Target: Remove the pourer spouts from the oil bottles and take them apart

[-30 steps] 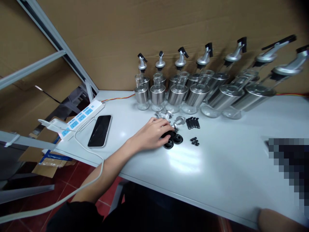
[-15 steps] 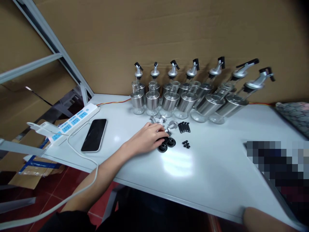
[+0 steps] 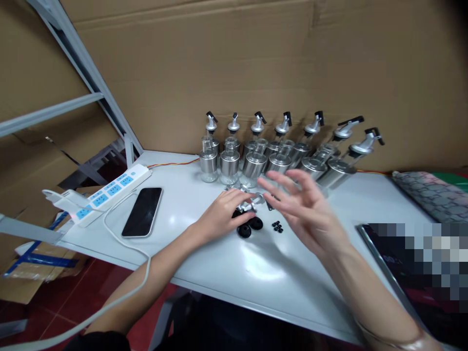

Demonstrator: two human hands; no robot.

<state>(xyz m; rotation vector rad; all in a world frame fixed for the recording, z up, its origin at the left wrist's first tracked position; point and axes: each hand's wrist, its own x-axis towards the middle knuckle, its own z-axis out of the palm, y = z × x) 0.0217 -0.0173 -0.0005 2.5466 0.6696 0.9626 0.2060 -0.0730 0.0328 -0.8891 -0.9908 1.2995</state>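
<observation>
My left hand [image 3: 224, 210] rests on the white table [image 3: 278, 273], fingers curled over a black round cap and small metal spout parts [image 3: 252, 199]; what it grips is hidden. Two black round caps [image 3: 250, 227] lie just right of it. My right hand [image 3: 303, 207] hovers above the table with fingers spread, holding nothing, over the small black pieces [image 3: 277, 226]. Behind stand two rows of glass bottles with steel sleeves [image 3: 252, 163]; the back row carries silver pourer spouts [image 3: 258, 124].
A black phone [image 3: 142, 218] lies face up at the left, beside a white power strip [image 3: 106, 191] with its cable running off the table edge. Cardboard sheets form the back wall. A patterned pouch [image 3: 431, 192] lies at the right; a blurred dark item sits at the right edge.
My right hand has come up from the lower right edge into the middle of the view, fingers spread. My left hand stays on the black caps. The view has pulled back and shifted.
</observation>
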